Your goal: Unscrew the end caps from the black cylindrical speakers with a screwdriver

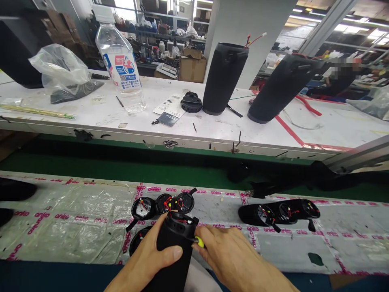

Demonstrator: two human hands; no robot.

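Observation:
A black cylindrical speaker body (pixel 174 259) stands tilted at the bottom centre, its top end uncovered with red and black wires and a white plug showing. My left hand (pixel 152 251) is wrapped round its upper part, thumb across the front. In my right hand (pixel 232 253) is a small tool with a yellow handle (pixel 199 242); its tip meets the right side of the body's top rim, and its kind is hidden by the fingers. Just behind, several open-ended black speaker bodies (pixel 143 208) with wires lie close together, partly covered by my left hand.
More speaker bodies (pixel 263 214) lie to the right on the plastic-covered bench (pixel 91 227). On the white shelf (pixel 170 87) are a water bottle (pixel 123 67), a plastic bag (pixel 65 69), a round black cap (pixel 191 102), tags (pixel 170 118) and two upright speaker bodies (pixel 225 79).

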